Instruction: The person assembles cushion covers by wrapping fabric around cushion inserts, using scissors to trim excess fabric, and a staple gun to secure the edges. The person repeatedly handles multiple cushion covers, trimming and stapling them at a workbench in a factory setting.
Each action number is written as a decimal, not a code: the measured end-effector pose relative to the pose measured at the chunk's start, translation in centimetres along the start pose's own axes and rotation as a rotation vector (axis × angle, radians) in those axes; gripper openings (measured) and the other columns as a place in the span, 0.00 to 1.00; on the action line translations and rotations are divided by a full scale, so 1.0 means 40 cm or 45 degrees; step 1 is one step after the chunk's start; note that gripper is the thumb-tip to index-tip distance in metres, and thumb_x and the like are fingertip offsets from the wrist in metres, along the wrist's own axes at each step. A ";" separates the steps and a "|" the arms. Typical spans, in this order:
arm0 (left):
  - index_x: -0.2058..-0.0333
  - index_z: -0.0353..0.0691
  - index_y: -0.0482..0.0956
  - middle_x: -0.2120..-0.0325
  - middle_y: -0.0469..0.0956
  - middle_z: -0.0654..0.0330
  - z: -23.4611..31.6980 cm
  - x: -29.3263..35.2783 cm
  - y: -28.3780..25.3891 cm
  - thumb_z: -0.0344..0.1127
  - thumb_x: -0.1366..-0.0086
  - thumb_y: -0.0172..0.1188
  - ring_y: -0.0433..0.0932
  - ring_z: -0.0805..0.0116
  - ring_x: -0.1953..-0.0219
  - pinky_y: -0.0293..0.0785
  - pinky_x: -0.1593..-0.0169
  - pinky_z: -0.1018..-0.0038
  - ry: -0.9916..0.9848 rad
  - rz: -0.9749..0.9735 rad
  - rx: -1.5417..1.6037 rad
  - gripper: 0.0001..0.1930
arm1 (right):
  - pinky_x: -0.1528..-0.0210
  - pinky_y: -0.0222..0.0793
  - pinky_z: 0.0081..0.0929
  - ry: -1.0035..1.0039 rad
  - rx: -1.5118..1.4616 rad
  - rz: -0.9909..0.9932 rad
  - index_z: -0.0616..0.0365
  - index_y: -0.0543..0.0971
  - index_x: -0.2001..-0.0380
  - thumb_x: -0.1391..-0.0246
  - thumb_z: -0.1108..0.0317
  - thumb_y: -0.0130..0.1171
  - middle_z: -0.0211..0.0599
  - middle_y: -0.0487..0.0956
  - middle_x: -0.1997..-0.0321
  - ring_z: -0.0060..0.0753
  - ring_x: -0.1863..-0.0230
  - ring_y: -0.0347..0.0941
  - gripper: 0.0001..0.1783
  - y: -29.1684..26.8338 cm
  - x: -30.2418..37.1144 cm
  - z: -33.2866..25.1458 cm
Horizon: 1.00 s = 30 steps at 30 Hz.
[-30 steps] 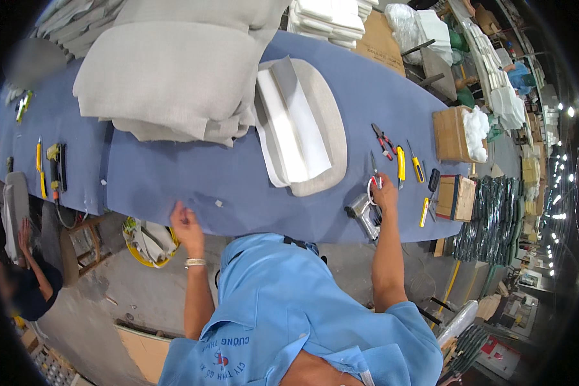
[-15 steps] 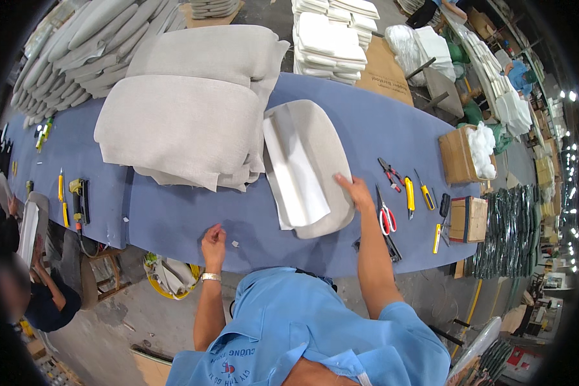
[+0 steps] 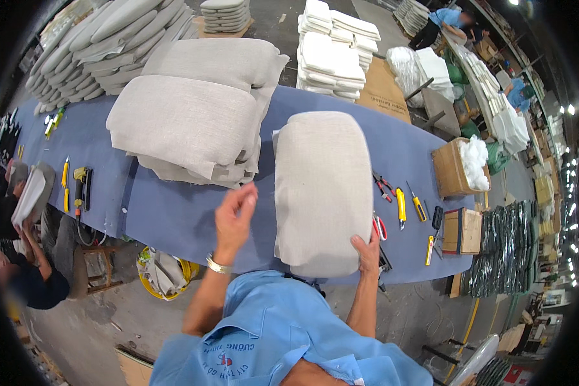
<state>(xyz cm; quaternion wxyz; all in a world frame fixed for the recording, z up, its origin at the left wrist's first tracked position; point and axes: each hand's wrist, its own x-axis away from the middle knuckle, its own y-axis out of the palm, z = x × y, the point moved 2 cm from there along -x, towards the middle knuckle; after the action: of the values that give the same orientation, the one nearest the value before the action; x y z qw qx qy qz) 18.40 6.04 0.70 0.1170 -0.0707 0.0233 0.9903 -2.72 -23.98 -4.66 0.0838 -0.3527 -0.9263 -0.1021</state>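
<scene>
A grey fabric cushion [image 3: 323, 193] with rounded corners lies lengthwise on the blue-covered table [image 3: 174, 215], its plain grey face up. Its underside is hidden. My right hand [image 3: 367, 252] grips the near right edge, thumb on top and other fingers mostly out of sight below. My left hand [image 3: 235, 219] is raised left of the cushion, apart from it, fingers loosely bent and slightly blurred with nothing seen in them. Just beyond that hand rests a pile of folded grey fabric pieces [image 3: 180, 119]. Red-handled scissors [image 3: 379, 228] are partly covered by the cushion's right side.
Right of the cushion lie pliers [image 3: 385, 185], a yellow cutter [image 3: 401, 207] and a screwdriver [image 3: 419, 207]. Beyond them stand a carton of white stuffing [image 3: 453, 170] and a small wooden box [image 3: 462, 231]. A staple gun [image 3: 80, 190] lies left; a co-worker [image 3: 42, 273] handles another cushion there.
The cushion has turned over from its white-lined side to its grey face and come nearer to me. My left hand has risen toward the fabric pile; my right hand has moved nearer.
</scene>
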 end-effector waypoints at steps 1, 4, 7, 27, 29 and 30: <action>0.45 0.32 0.81 0.56 0.84 0.59 0.075 -0.051 -0.009 0.32 0.26 0.60 0.81 0.75 0.55 0.76 0.49 0.76 0.114 -0.017 -0.008 0.15 | 0.42 0.75 0.37 -0.055 -0.013 0.014 0.65 0.72 0.36 0.57 0.62 0.79 0.40 0.81 0.45 0.37 0.46 0.79 0.45 -0.031 0.012 -0.008; 0.42 0.33 0.79 0.50 0.82 0.57 0.300 -0.222 0.016 0.35 0.24 0.57 0.79 0.72 0.49 0.74 0.43 0.75 0.441 0.023 0.123 0.17 | 0.40 0.75 0.37 -0.183 -0.209 -0.127 0.64 0.70 0.33 0.63 0.57 0.82 0.41 0.80 0.41 0.39 0.44 0.79 0.53 -0.120 0.021 0.005; 0.33 0.32 0.68 0.37 0.74 0.51 0.430 -0.360 0.068 0.49 0.19 0.45 0.73 0.61 0.37 0.64 0.30 0.62 0.373 -0.276 0.431 0.28 | 0.39 0.75 0.38 -0.292 -0.416 -0.285 0.62 0.70 0.34 0.54 0.51 0.77 0.41 0.78 0.39 0.39 0.41 0.77 0.48 -0.105 -0.010 0.038; 0.75 0.32 0.81 0.74 0.80 0.50 0.495 -0.190 0.139 0.39 0.26 0.41 0.76 0.54 0.66 0.70 0.54 0.59 1.045 0.129 -0.033 0.24 | 0.41 0.72 0.31 0.258 0.710 -0.882 0.61 0.80 0.41 0.27 0.44 0.50 0.42 0.83 0.46 0.31 0.46 0.78 0.30 0.168 -0.393 -0.230; 0.77 0.34 0.79 0.76 0.77 0.52 0.391 -0.155 0.121 0.39 0.25 0.43 0.74 0.53 0.69 0.69 0.59 0.58 1.014 0.257 -0.295 0.23 | 0.41 0.72 0.30 0.035 0.744 -0.815 0.61 0.79 0.41 0.28 0.48 0.53 0.41 0.83 0.47 0.30 0.47 0.78 0.28 0.166 -0.396 -0.323; 0.76 0.35 0.78 0.78 0.76 0.53 0.331 -0.131 0.133 0.40 0.24 0.45 0.73 0.52 0.71 0.68 0.60 0.57 0.899 0.294 -0.525 0.23 | 0.41 0.72 0.30 -0.098 0.744 -0.748 0.60 0.79 0.40 0.28 0.50 0.54 0.40 0.83 0.47 0.29 0.47 0.78 0.26 0.163 -0.382 -0.367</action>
<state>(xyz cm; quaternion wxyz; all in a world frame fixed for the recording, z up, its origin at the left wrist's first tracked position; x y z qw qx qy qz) 20.42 0.52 14.73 -0.0264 -0.4245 -0.1289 0.8958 14.12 -32.57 6.89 0.1130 -0.0385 -0.9801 0.1587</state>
